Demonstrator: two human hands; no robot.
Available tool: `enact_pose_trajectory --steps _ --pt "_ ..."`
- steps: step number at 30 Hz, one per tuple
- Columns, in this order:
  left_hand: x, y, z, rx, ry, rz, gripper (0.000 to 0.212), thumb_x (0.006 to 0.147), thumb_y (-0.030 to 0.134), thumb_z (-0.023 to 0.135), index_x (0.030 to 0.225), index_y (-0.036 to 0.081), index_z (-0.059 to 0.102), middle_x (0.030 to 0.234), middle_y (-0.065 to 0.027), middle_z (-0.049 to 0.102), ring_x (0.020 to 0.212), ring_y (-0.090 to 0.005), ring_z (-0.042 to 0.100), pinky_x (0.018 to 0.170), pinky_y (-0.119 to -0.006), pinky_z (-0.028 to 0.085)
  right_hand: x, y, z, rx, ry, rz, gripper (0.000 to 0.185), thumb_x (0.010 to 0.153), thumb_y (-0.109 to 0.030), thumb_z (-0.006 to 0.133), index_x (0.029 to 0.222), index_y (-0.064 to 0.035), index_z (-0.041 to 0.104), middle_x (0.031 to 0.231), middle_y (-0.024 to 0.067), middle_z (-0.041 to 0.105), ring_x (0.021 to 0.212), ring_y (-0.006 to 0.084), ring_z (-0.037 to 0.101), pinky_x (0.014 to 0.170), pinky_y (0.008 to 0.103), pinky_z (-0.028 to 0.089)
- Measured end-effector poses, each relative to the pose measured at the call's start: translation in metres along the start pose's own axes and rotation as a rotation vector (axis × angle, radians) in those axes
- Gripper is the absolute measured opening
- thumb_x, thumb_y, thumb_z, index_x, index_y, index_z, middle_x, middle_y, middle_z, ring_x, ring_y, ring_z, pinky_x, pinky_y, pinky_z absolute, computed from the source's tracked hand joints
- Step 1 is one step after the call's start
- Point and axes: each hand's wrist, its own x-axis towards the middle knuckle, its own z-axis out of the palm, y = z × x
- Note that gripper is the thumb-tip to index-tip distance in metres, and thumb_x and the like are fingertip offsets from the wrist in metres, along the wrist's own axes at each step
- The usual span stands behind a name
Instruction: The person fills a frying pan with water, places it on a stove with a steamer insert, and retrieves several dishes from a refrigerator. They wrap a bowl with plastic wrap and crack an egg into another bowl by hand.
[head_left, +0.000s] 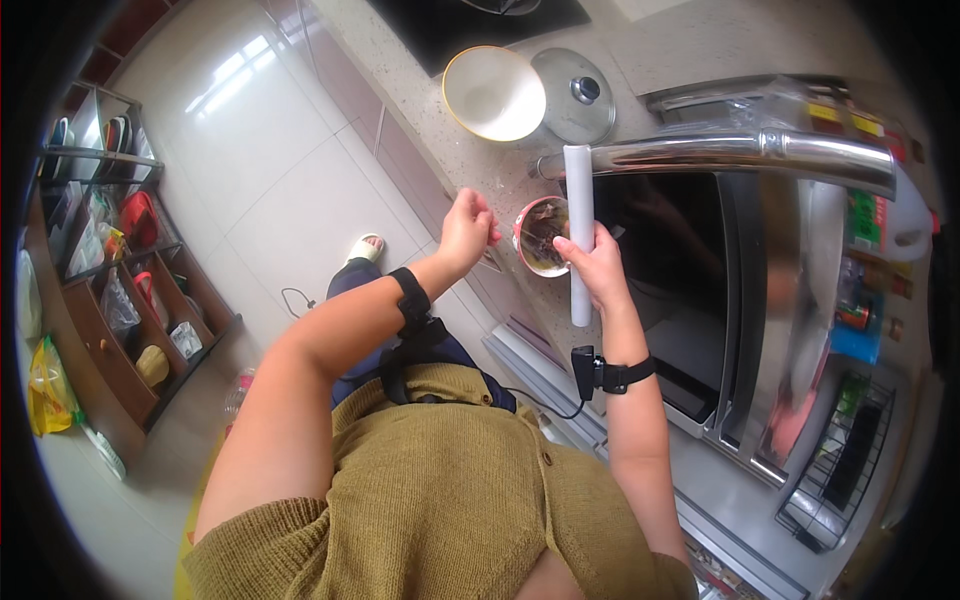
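Note:
My right hand (597, 264) grips a white roll (579, 172), which looks like cling film, around its middle, thumb across the front. The roll stands lengthwise up the picture and covers the right side of a bowl. That bowl (541, 238), red and white outside, holds dark food and sits near the counter's edge. Left of it, my left hand (468, 229) hovers with curled fingers; whether clear film is pinched in them cannot be made out. Farther back, a white bowl with a yellow rim (493, 94) touches or nearly touches a glass lid (570, 97) with a black knob.
A black-fronted microwave oven (660, 277) stands right of my right hand, with a shiny metal rail (697, 154) above it. A black cooktop (472, 26) lies at the back. The counter (442, 142) ends beside my left hand. Across the floor stands a shoe rack (120, 277).

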Motion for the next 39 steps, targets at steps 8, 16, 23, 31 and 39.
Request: enact_pose_trajectory --steps 8,16,23,31,39 --pt "-0.014 0.006 0.016 0.151 -0.244 -0.074 0.043 0.090 0.032 0.050 0.119 0.005 0.033 0.110 -0.0134 0.043 0.064 -0.0160 0.057 0.054 -0.028 0.050 -0.007 -0.011 -0.003 -0.553 0.231 -0.155 0.045 0.069 -0.031 0.073 0.093 0.0012 0.053 0.087 0.0210 0.060 0.081 0.0355 0.059 0.071 0.0393 0.047" --pt "-0.002 -0.023 0.038 0.254 -0.169 0.168 0.058 0.087 0.034 0.054 0.131 0.009 0.026 0.115 -0.0148 0.045 0.074 -0.0180 0.057 0.052 -0.028 0.050 -0.013 -0.005 -0.010 -0.441 0.231 -0.146 0.046 0.070 -0.028 0.073 0.099 0.0001 0.050 0.088 0.0167 0.061 0.081 0.0288 0.060 0.071 0.0361 0.047" --pt "-0.002 -0.017 0.032 -0.142 -0.419 -0.108 0.042 0.092 0.028 0.046 0.130 0.019 0.031 0.115 -0.0041 0.048 0.089 -0.0176 0.057 0.054 -0.029 0.052 -0.017 0.015 -0.021 -0.183 0.085 -0.064 0.036 0.066 -0.016 0.072 0.092 -0.0001 0.053 0.086 0.0118 0.060 0.080 0.0179 0.058 0.071 0.0305 0.047" --pt "-0.037 0.041 -0.012 0.043 -0.516 -0.204 0.044 0.094 0.035 0.040 0.134 0.022 0.026 0.124 -0.0031 0.044 0.102 -0.0200 0.054 0.068 -0.038 0.055 -0.040 0.001 -0.015 -0.095 0.181 -0.182 0.055 0.065 -0.029 0.078 0.101 0.0012 0.049 0.086 0.0080 0.058 0.074 0.0172 0.056 0.070 0.0299 0.047" --pt "-0.089 0.118 -0.047 -0.015 -0.584 -0.204 0.052 0.094 0.037 0.037 0.137 0.018 0.017 0.131 -0.0076 0.036 0.115 -0.0231 0.046 0.083 -0.039 0.050 -0.065 -0.020 0.006 0.576 -0.110 0.191 0.040 0.084 -0.041 0.058 0.095 -0.0032 0.049 0.072 0.0022 0.050 0.054 0.0106 0.049 0.050 0.0238 0.043"
